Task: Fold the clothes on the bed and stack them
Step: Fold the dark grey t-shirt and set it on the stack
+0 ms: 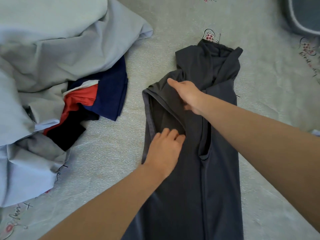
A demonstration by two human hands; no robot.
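Two hands are down on the dark grey garment, which lies lengthwise in the middle of the bed, collar end far from me. My left hand rests palm-down on the garment's left side, fingers loosely curled at the edge of a folded-over flap. My right hand reaches across farther up, fingers spread flat and pressing the fold; neither is gripping cloth, as far as I can see. At left sits a heap: a pale blue sheet over a navy piece, a red piece and a black piece. Script is embroidered on the bedcover at far right and near left, too blurred to read. Far right, a grey basket shows only its rim, contents out of view.
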